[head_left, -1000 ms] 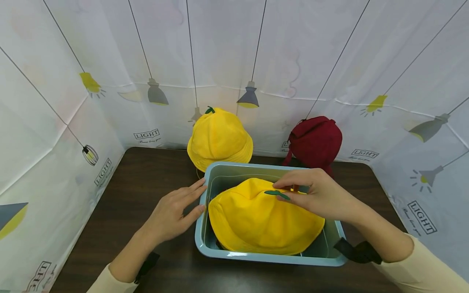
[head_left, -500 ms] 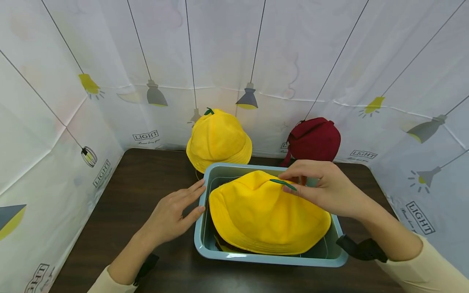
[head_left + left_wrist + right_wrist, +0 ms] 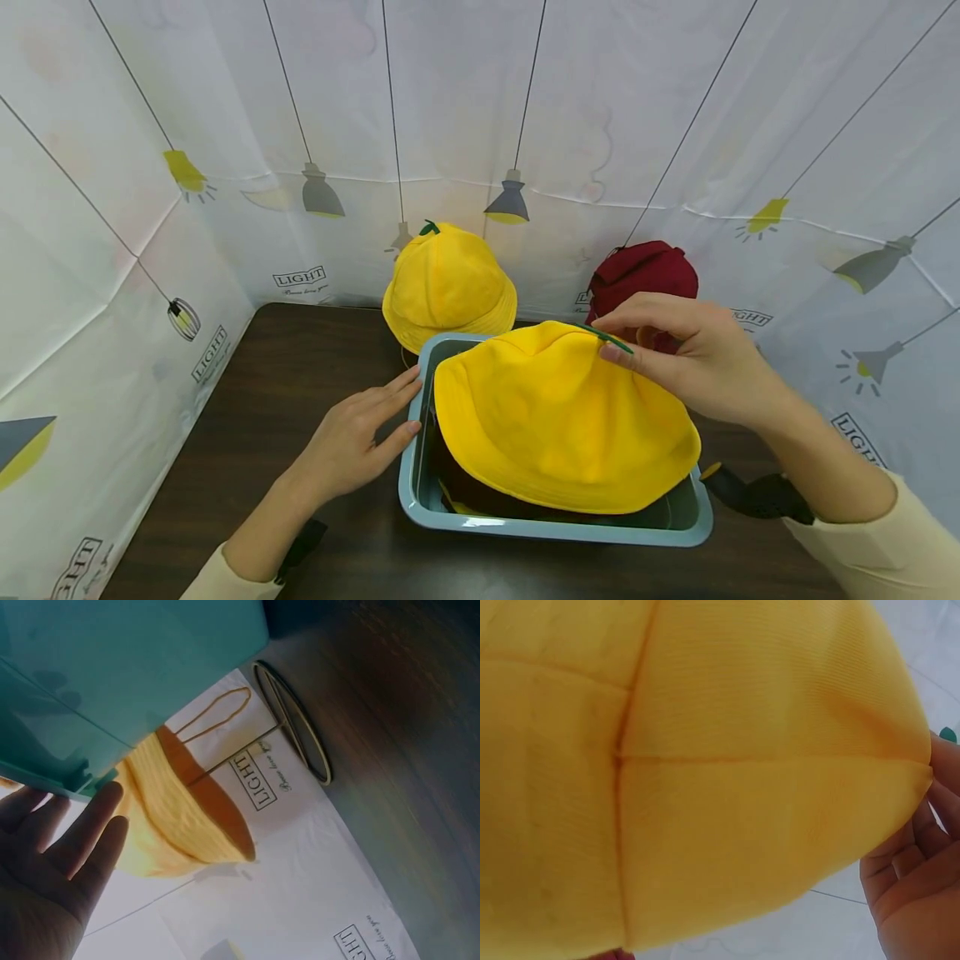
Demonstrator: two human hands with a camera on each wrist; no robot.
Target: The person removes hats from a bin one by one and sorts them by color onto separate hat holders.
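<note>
A yellow bucket hat (image 3: 562, 417) with a green leaf on its crown hangs from my right hand (image 3: 697, 358), whose thumb and fingers pinch it at the top. Its brim is over the light blue bin (image 3: 525, 532), partly above the rim. In the right wrist view the hat's stitched panels (image 3: 772, 817) fill most of the picture, with the fingers (image 3: 930, 862) at its peak. My left hand (image 3: 356, 442) touches the bin's left rim with straight fingers. In the left wrist view, fingertips (image 3: 109, 799) rest against the bin wall (image 3: 135, 667). Some yellow shows low inside the bin; the rest is hidden.
Behind the bin, another yellow hat (image 3: 450, 283) sits on a wire stand (image 3: 304, 735). A dark red hat (image 3: 645, 271) stands at the back right, partly behind my right hand. A printed white curtain (image 3: 450, 100) closes off the dark wooden table's (image 3: 315, 350) far side.
My right hand has risen and shifted right, lifting the yellow hat up from inside the bin. The left hand has stayed on the rim.
</note>
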